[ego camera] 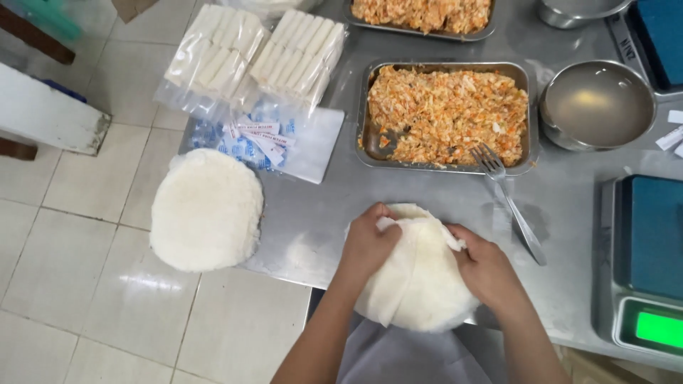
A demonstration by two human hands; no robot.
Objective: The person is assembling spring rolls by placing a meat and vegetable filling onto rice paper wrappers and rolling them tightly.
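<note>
Wrappers (420, 277) at lower centre on counter (320, 213), gripped by left hand (368, 242) and right hand (487, 267), top sheet pinched.

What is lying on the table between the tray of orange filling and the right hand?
In the head view, a fork lies between the tray and the right hand, its tines resting on the tray's rim.

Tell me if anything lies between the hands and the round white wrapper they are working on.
Nothing visible does. The left hand and the right hand both already touch the white wrapper, pinching its folded upper edge. The fork and the tray of orange filling lie farther back on the steel table.
</note>
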